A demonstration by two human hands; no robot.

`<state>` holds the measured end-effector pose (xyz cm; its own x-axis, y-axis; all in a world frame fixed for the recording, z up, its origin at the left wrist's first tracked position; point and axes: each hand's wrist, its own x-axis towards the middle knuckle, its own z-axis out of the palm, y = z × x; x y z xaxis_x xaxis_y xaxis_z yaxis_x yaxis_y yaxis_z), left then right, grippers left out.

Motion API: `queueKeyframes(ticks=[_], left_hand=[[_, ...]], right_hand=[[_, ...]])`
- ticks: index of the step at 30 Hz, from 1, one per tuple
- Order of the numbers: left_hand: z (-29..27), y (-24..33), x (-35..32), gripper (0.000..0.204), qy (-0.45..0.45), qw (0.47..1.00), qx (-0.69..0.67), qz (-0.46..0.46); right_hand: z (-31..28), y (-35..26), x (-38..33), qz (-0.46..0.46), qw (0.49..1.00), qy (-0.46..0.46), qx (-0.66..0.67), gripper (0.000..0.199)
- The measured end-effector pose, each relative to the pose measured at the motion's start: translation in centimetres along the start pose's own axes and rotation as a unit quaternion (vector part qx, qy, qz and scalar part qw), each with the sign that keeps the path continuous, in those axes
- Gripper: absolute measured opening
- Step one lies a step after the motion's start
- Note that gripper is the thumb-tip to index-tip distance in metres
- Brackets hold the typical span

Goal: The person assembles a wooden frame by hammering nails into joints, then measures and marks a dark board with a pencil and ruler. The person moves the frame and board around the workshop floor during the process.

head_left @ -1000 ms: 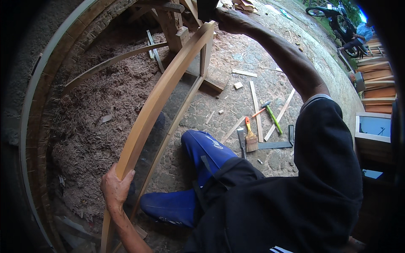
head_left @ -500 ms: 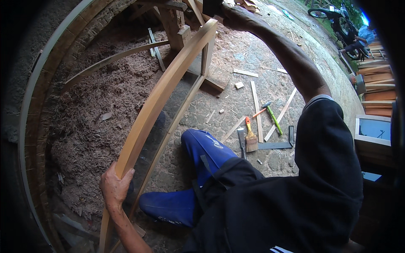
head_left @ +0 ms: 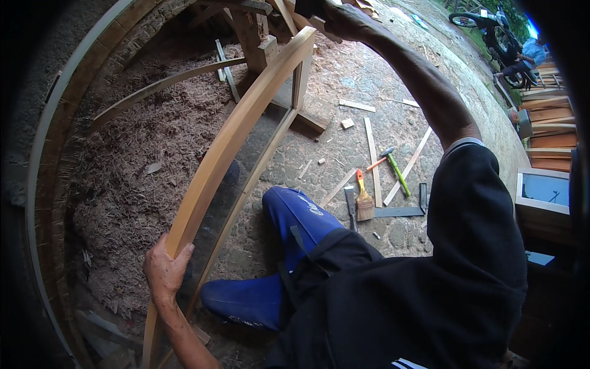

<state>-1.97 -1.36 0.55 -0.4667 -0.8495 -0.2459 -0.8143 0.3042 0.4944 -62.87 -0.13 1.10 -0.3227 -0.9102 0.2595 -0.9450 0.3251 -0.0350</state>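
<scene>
My left hand (head_left: 167,265) is closed round the near part of a long, pale wooden frame (head_left: 212,166), the thumb lying over its top rail. The frame runs diagonally from the lower left to the upper middle, with a thinner lower rail and a short end piece. At its far end my right hand (head_left: 344,23) reaches out on a stretched arm, fingers curled round a dark object (head_left: 310,8). That object is cut off by the upper edge, so its kind cannot be made out.
Wood shavings (head_left: 147,203) heap up at the left beside a big curved piece (head_left: 46,160). On the ground to the right lie a paintbrush (head_left: 364,203), a chisel (head_left: 351,206), a hammer (head_left: 396,169), a metal square (head_left: 399,211) and wooden strips (head_left: 373,154). A person (head_left: 531,54) sits near a motorbike (head_left: 501,37).
A pale bit of wood now shows just below my right hand, which has shifted slightly. My left hand keeps its hold on the frame, and the frame has barely moved.
</scene>
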Motion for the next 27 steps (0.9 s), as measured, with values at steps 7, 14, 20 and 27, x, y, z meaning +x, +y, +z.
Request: queueKeyframes(ticks=[7, 14, 20, 27], left_hand=[[-0.3, 0.2, -0.2, 0.032, 0.001, 1.0, 0.012, -0.006], [0.2, -0.2, -0.1, 0.032, 0.007, 1.0, 0.0, 0.014], [0.1, -0.1, -0.1, 0.031, 0.012, 1.0, 0.003, 0.005], [0.1, 0.1, -0.1, 0.032, 0.0, 1.0, -0.007, -0.004]], right_hand=[[1.8, 0.0, -1.7, 0.021, 1.0, -0.019, 0.008, 0.043], [-0.2, 0.6, -1.0, 0.004, 0.999, 0.024, 0.045, 0.047], [1.8, -0.3, -1.2, -0.002, 0.999, -0.012, 0.029, 0.043], [0.3, 0.7, -0.4, -0.007, 0.999, 0.014, 0.038, 0.049]])
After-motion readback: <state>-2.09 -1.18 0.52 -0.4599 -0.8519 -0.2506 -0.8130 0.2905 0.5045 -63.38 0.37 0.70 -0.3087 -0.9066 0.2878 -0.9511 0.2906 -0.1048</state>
